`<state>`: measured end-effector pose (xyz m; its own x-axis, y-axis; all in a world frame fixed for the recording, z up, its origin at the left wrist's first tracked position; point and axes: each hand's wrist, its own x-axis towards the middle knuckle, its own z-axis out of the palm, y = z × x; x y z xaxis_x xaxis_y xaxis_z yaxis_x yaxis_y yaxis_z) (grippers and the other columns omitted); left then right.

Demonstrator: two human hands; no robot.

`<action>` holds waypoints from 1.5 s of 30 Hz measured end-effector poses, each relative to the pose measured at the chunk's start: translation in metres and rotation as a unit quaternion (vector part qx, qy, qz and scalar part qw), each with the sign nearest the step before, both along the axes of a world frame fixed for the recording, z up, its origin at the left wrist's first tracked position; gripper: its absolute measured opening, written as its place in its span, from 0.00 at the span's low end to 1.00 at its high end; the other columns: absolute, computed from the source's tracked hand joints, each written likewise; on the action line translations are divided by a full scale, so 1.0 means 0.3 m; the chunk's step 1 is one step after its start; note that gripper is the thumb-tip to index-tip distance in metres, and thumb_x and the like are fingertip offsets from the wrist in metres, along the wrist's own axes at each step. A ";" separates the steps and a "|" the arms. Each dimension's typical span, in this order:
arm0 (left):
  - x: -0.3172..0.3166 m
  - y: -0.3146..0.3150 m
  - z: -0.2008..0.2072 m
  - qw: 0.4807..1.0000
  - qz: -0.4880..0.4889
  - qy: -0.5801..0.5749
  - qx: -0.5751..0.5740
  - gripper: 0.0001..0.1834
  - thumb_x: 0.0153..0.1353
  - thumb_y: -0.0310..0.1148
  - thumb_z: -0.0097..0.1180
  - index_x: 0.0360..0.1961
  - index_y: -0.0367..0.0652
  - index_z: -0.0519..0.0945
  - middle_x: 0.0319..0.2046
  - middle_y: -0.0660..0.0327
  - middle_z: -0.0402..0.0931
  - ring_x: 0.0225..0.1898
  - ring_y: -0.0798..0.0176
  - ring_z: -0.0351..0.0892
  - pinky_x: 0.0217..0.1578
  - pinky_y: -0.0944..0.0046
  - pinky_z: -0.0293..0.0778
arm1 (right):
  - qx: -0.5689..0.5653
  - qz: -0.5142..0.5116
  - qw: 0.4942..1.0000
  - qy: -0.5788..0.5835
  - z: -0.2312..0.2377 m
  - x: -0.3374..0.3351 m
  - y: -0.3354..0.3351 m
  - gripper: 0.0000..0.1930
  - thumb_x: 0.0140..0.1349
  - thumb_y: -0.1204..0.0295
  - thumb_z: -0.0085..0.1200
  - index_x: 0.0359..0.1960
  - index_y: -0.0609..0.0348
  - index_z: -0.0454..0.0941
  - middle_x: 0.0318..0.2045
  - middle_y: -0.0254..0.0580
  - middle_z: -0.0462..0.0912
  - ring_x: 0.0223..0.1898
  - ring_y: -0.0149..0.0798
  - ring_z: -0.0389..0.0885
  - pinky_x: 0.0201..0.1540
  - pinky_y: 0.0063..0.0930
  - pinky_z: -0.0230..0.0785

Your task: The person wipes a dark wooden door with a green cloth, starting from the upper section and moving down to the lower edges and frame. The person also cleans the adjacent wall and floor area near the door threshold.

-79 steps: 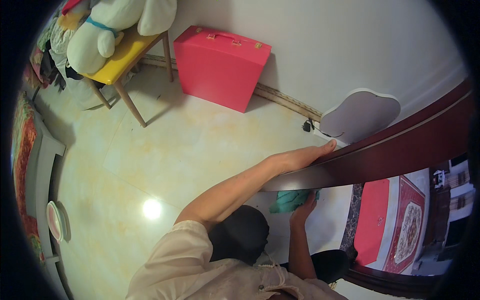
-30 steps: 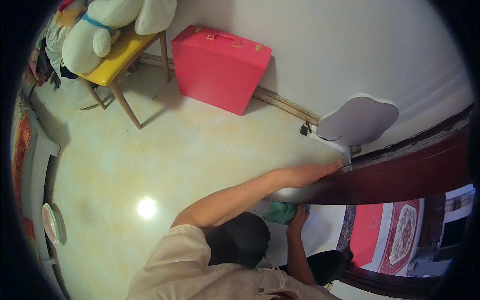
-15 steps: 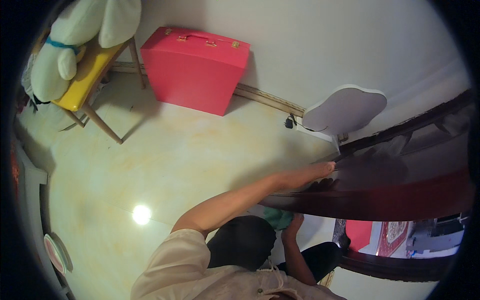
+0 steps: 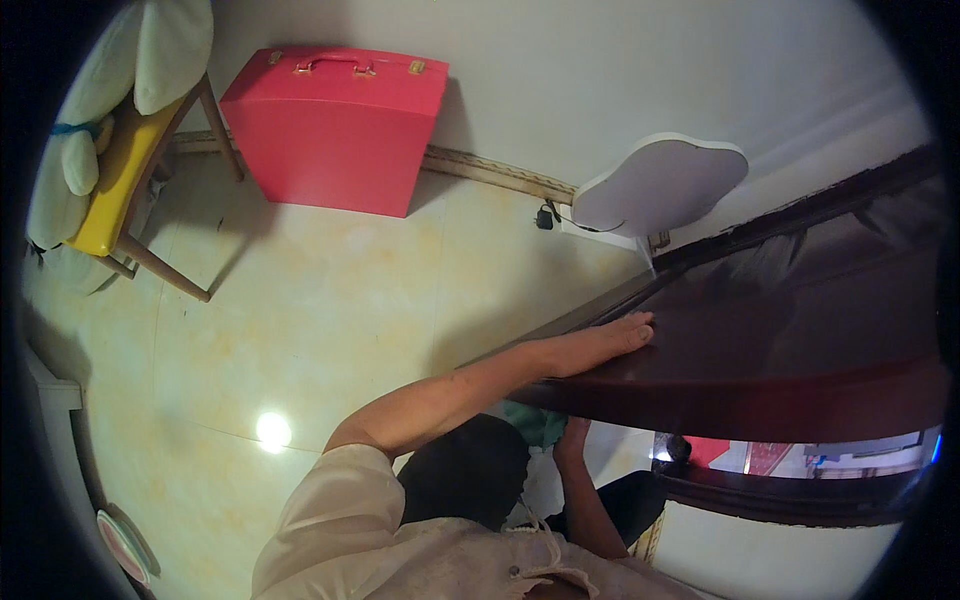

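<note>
Pressing against the broad face of a dark wooden door (image 4: 800, 310), the left hand (image 4: 612, 341) lies flat, fingers extended and grasping nothing, a pose that seems meant to steady the wood. Beneath the door's near edge, the right hand (image 4: 573, 440) holds a green cloth (image 4: 535, 422), bunched perhaps to fit the palm (how tightly, one cannot tell, with the fingers partly hidden). Near the wall stands a cloud-shaped board (image 4: 665, 190), a black plug (image 4: 545, 216) just beside its base. A red case (image 4: 335, 150) stands handle uppermost, probably parked there out of the way; a yellow chair (image 4: 125, 180) bears a white plush toy (image 4: 100, 80).
</note>
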<state>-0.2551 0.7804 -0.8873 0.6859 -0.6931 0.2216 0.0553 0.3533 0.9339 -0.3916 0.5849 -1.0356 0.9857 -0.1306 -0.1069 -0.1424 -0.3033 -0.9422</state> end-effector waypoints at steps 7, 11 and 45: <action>-0.045 -0.047 -0.003 0.999 0.016 -0.022 0.017 0.43 0.70 0.60 0.29 0.71 0.34 0.45 0.73 0.50 0.39 0.74 0.57 0.35 0.71 0.61 0.34 | 0.016 -0.062 0.998 0.021 0.038 -0.025 -0.026 0.26 0.72 0.60 0.38 0.65 0.63 0.59 0.64 0.53 0.60 0.65 0.48 0.57 0.67 0.36 0.47; -0.104 -0.086 0.017 0.999 0.005 -0.009 0.034 0.45 0.68 0.63 0.28 0.72 0.36 0.43 0.73 0.49 0.36 0.74 0.55 0.30 0.71 0.59 0.32 | 0.005 -0.021 0.998 0.053 0.029 -0.054 -0.134 0.27 0.72 0.59 0.40 0.67 0.62 0.56 0.62 0.47 0.62 0.62 0.43 0.61 0.65 0.35 0.52; -0.680 -1.125 0.042 0.830 -0.250 -0.473 0.157 0.44 0.64 0.56 0.49 0.68 0.31 0.54 0.68 0.27 0.31 0.69 0.31 0.45 0.68 0.50 0.51 | 0.412 -0.254 0.873 -0.062 0.253 -0.720 -1.285 0.26 0.68 0.56 0.38 0.63 0.57 0.65 0.60 0.44 0.70 0.60 0.45 0.68 0.64 0.40 0.59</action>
